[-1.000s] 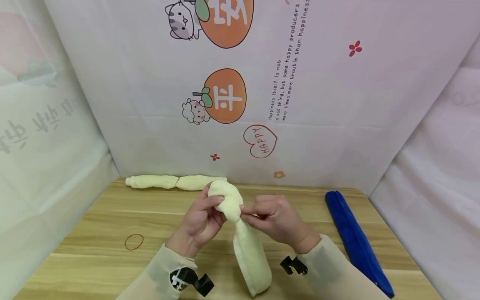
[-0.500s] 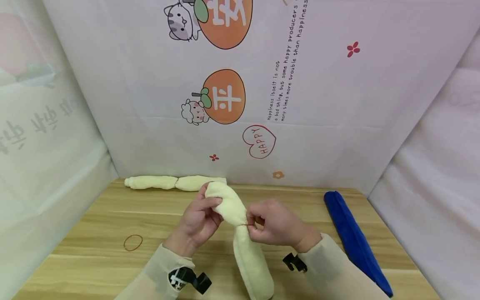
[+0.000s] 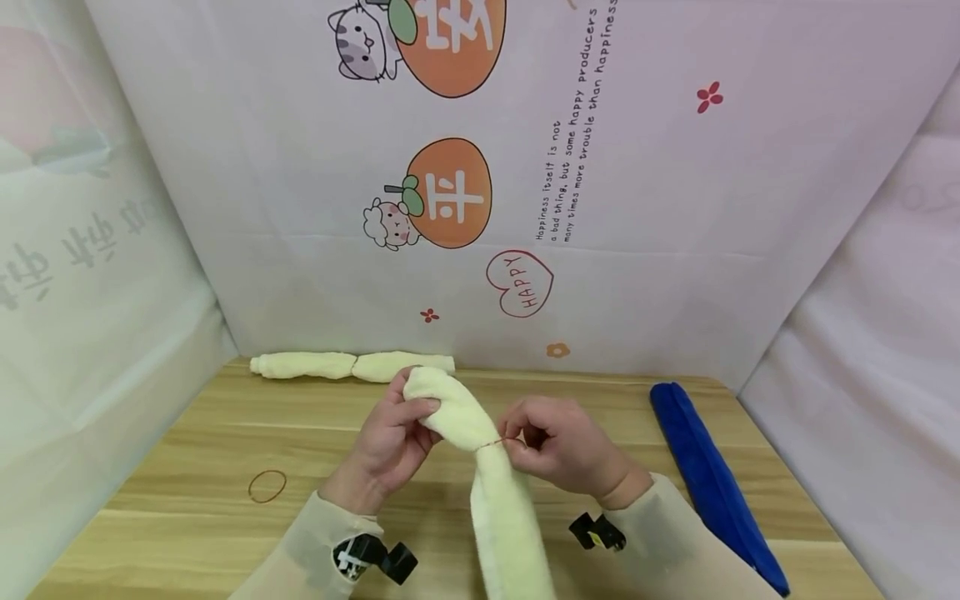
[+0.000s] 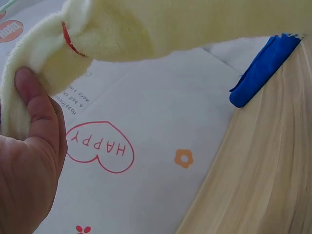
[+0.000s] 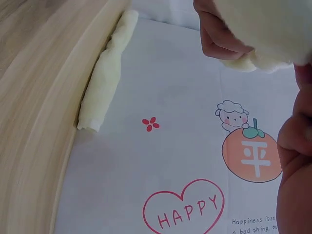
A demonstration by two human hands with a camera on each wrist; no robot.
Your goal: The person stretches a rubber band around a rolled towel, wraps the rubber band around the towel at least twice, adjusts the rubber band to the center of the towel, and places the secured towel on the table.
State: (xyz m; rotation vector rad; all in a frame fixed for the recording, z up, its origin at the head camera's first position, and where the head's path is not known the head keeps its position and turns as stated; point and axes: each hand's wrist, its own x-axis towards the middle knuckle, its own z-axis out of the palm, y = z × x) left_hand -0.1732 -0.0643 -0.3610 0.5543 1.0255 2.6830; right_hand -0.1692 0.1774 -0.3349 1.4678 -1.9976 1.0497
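Note:
In the head view, my left hand (image 3: 384, 446) grips the upper end of a pale yellow rolled towel (image 3: 512, 521), thumb on top. The roll hangs down past the lower picture edge. A thin red rubber band (image 4: 72, 41) cinches its upper part into a narrow waist, plain in the left wrist view. With curled thumb and forefinger, my right hand (image 3: 566, 446) pinches that band at the waist and draws it out to the right. In the right wrist view, the right hand (image 5: 296, 156) shows only at the edge.
A second pale yellow rolled towel (image 3: 300, 364), tied in the middle, lies along the table's back left edge. A loose red rubber band (image 3: 267, 486) lies on the wooden table (image 3: 202, 533) at left. At right lies a blue rolled towel (image 3: 712, 475). White printed sheets surround the table.
The towel's bent upper part has straightened out. My right hand has moved slightly right and down, and the band now stretches out from the towel. My left hand has shifted slightly left.

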